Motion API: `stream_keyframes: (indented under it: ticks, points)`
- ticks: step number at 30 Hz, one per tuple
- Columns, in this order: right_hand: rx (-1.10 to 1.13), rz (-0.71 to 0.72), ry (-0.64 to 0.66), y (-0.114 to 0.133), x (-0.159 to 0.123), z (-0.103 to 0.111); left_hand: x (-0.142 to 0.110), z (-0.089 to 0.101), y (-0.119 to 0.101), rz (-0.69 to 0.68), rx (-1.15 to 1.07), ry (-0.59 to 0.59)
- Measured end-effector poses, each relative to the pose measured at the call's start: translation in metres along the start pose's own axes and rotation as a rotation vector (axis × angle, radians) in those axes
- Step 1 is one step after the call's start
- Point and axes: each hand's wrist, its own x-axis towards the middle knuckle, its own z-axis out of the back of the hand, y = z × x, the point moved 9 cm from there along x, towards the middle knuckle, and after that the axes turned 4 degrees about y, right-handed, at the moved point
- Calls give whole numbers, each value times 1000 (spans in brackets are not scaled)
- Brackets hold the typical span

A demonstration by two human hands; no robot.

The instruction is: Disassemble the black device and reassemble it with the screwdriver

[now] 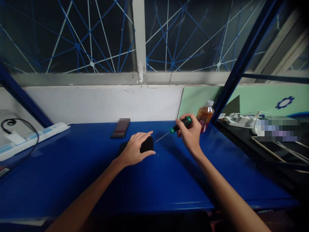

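My right hand (193, 135) is closed around the green and black handle of a screwdriver (181, 125), held above the table. Its thin metal shaft slants down to the left, and the tip is close to the right end of a dark, block-shaped object (147, 145). My left hand (132, 149) lies over that black object, fingers along its far side and thumb along its near side. Much of the object is hidden under the hand, so its kind cannot be made out.
Behind my left hand a dark phone (121, 128) lies on the blue table (154, 183). At the back right stands a bottle (205, 114) of amber drink. A white power strip (36, 138) runs along the left; cables and another strip (241, 120) are at right. Tiny specks lie near the screwdriver tip.
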Motion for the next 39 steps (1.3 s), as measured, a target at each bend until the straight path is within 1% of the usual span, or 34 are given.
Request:
stream_keyframes:
  ticks: [3,7,15,24,28,34,37,39]
  points:
    - [51,-9,-10,4,-1,-1,1,14,4,23,-44,-88]
    - [80,-11,-20,6,-3,-1,1,22,7,44,-85,-136]
    - [18,4,-3,6,-8,-7,0,25,4,17,-80,-166]
    - [-13,6,8,6,-9,-8,0,25,2,15,-93,-157]
    - [10,-8,59,8,-8,-12,1,25,1,7,-102,-155]
    - [115,9,150,8,-8,-17,1,26,0,10,-102,-159]
    - [139,13,143,8,-8,-17,1,27,0,22,-98,-162]
    - [113,10,110,8,-8,-15,1,27,0,22,-102,-165]
